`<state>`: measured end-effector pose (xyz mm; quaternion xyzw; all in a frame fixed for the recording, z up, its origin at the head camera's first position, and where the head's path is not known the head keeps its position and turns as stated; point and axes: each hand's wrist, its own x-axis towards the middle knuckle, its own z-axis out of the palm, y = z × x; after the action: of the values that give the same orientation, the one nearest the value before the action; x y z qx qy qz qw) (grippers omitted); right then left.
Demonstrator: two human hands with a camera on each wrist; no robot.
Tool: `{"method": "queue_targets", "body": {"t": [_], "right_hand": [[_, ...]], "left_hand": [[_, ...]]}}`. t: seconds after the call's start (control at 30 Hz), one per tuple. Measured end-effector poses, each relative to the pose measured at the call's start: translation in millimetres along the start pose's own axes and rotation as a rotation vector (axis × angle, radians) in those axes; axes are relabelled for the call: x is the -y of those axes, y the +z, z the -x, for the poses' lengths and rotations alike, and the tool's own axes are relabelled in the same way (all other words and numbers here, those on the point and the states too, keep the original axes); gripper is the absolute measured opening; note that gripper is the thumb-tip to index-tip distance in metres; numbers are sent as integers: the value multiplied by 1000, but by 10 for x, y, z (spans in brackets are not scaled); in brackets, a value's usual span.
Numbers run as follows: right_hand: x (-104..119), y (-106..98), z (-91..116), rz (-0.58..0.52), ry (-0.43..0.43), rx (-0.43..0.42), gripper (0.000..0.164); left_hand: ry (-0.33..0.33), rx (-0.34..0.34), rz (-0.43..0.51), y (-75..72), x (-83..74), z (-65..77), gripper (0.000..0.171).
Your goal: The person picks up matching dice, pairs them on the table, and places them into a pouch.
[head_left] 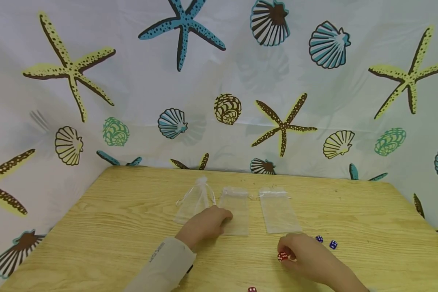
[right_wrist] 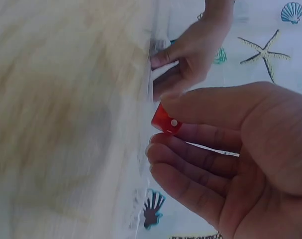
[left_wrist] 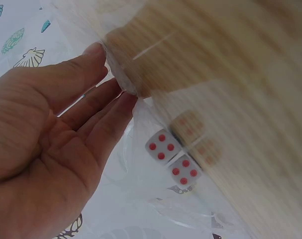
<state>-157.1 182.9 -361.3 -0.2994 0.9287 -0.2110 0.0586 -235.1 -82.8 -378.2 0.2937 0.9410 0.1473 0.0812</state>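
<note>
A red die point(head_left: 282, 256) with white pips is pinched, apart from a flat, sheer bag point(head_left: 239, 217).

Soft, diffuse light; slightly hazy wrist views.

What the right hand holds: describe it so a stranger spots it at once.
On the wooden table, find the row of three sheer bags. Nearer the viewer than the rightmost bag, the right hand pinches a red die with white dots. Unlike the blue dice to its right and the other red die at the head view's bottom edge, it is being held.
</note>
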Motion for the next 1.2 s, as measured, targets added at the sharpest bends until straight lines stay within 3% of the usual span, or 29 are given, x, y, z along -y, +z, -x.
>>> {"method": "queue_targets", "body": {"t": [0.23, 0.63, 1.0, 1.2], "right_hand": [[188, 133, -78, 3, -24, 31, 9], [306, 324, -160, -21, 37, 156, 9], [335, 318, -134, -54, 111, 192, 9], [299, 281, -117, -76, 103, 203, 11]], "left_hand": [[-12, 0, 8, 26, 23, -18, 14], [16, -13, -26, 21, 19, -18, 12], [43, -4, -18, 39, 33, -22, 11], [50, -3, -94, 48, 29, -32, 10]]}}
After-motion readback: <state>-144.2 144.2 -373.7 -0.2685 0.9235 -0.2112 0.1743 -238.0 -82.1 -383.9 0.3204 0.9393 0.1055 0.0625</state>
